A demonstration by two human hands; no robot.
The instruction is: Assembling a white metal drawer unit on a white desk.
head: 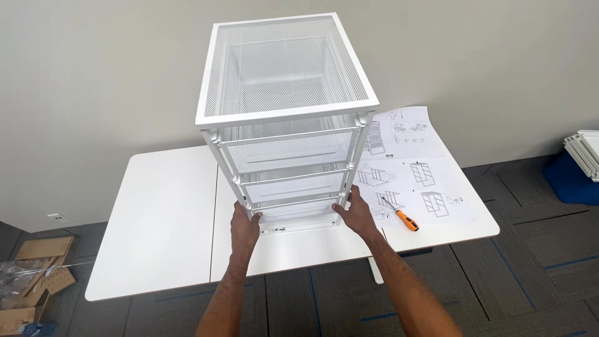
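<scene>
Both hands, L (244,226) & R (355,215), arms outstretched, clamped on mesh drawer unit (287,118) base corners.

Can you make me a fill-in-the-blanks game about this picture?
1. Both hands, left hand and right hand, hold the bottom of a white mesh ____ unit.
2. The unit stands on a white ____.
3. The screwdriver has an ____ handle.
4. The screwdriver lies on the paper ____.

Missing words: drawer; table; orange; instructions
</scene>
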